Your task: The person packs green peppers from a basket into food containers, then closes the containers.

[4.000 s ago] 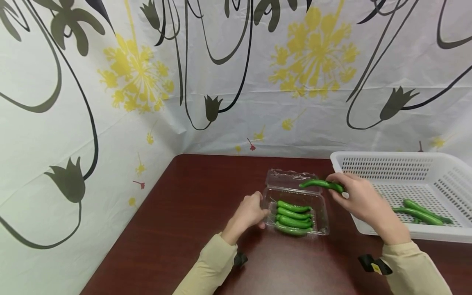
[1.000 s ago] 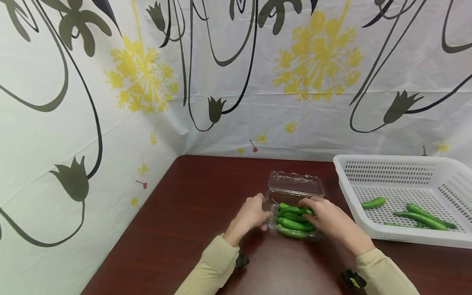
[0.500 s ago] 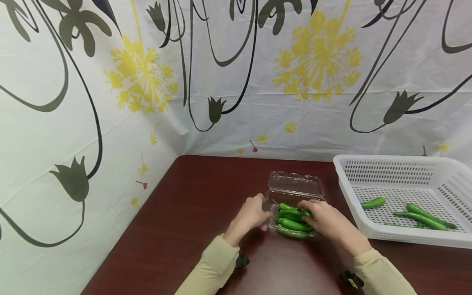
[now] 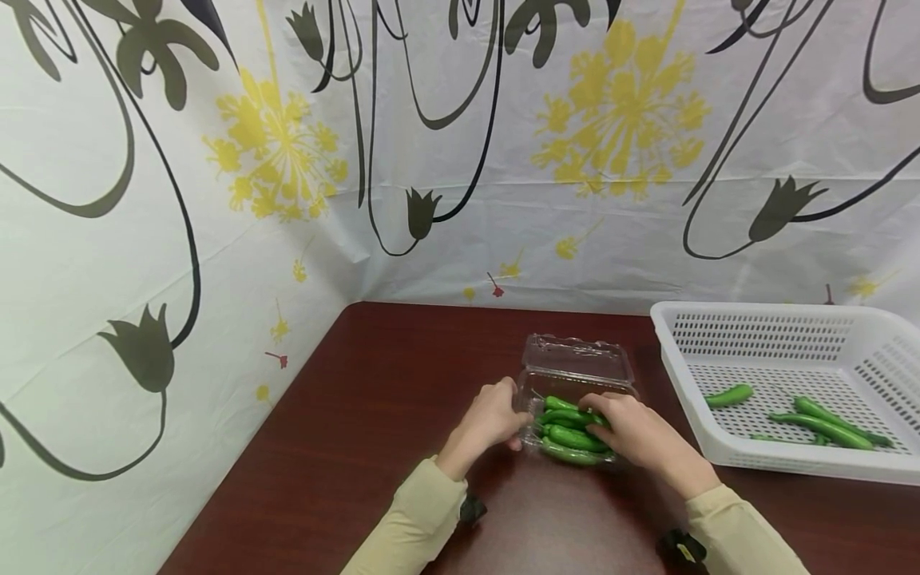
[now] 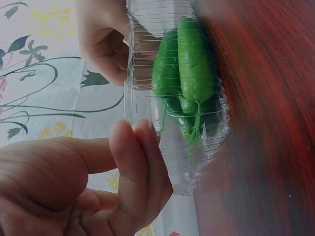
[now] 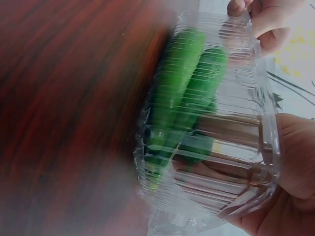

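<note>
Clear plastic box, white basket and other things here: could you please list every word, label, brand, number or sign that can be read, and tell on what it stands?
No text can be read in any view.
Yellow patch on the black device by the right cuff: too small to tell whether it bears any writing.
Clear plastic box, green peppers, white basket: no lettering visible.
Wall cloth: printed flowers and stems, no words.

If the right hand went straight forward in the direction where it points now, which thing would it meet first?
Most likely the green peppers in the clear box: the right hand reaches right onto them, though exact depth is unclear.
</note>
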{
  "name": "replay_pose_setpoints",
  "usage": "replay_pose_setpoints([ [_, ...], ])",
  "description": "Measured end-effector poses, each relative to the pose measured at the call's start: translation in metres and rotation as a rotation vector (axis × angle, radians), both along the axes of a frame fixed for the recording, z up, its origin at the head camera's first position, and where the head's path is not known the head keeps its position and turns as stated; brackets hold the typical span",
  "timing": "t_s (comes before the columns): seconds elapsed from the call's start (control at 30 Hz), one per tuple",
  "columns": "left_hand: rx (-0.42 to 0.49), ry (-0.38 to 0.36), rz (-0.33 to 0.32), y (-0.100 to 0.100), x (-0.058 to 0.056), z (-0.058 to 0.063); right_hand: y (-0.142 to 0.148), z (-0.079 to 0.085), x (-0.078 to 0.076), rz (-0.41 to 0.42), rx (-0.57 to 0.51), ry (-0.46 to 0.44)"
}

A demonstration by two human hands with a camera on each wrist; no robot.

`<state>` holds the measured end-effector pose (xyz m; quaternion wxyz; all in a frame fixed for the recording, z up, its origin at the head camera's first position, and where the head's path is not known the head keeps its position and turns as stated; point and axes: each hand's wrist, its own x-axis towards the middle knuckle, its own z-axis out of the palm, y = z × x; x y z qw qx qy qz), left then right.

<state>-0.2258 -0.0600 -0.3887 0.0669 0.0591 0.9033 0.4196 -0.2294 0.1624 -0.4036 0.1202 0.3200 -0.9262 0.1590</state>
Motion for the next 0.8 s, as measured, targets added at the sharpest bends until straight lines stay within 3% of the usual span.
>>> replay_pose_setpoints([
  [0.8, -0.006, -0.003, 0.000, 0.0000, 0.0002, 0.0002, 0.0005, -0.0024, 0.0006, -0.031, 0.006, -0.008],
])
